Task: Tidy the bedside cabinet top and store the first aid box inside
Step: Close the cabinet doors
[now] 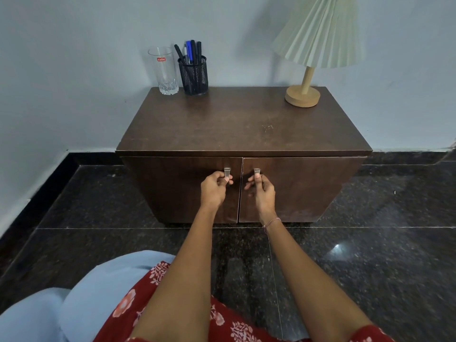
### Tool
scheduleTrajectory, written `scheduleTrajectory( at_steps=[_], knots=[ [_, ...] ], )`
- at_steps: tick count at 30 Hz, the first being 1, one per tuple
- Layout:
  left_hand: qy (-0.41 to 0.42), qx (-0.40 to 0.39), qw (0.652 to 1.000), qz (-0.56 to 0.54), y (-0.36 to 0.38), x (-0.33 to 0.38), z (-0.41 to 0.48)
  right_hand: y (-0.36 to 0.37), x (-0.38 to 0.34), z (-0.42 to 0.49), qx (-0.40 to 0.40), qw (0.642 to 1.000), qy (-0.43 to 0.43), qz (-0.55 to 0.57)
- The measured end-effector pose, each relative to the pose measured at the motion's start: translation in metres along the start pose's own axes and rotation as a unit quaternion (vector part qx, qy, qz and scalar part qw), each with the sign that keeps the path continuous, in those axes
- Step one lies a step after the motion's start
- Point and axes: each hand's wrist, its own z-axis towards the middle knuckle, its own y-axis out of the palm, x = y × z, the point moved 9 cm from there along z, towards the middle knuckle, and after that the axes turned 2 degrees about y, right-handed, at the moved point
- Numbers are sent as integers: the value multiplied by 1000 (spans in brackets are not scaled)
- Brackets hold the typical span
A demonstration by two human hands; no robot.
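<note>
Gripping both door handles, a person faces the bedside cabinet (244,134), a dark wood unit standing on a polished black stone floor (370,255) with its back against a pale wall (74,70). The left hand (214,188) has its fingers curled round the left metal handle (227,173), and the right hand (262,191) pinches the right metal handle (257,172) between thumb and bent fingers. The left door (172,188) and right door (308,188) meet at the centre seam and look closed.

At the back left corner of the cabinet top stands an upright clear drinking glass (164,70) with a small red label. Just beside it, to its right along the back edge, stands a black mesh pen holder (193,75) holding several black and blue pens (193,49). Near the back right corner stands a table lamp (318,33) with a pleated cream shade, a wooden stem and a round wooden base (302,96).

A thin beaded bracelet (271,222) circles the right wrist. Red floral cloth (222,322) and pale blue fabric (98,292) fill the lower edge of the view.
</note>
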Motion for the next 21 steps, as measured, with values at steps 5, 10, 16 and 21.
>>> scheduleTrajectory(
  at_steps=[5,10,16,21],
  knots=[
    [1,8,1000,2,0,7,1,-2,-5,2,5,1000,-2,5],
    [0,12,1000,10,-2,6,1,-1,-2,3,6,1000,-3,4],
    [5,17,999,34,-3,7,-2,-1,1,4,-3,1000,8,19],
    [28,69,988,137,-13,15,-9,-8,6,0,63,995,43,65]
  ],
)
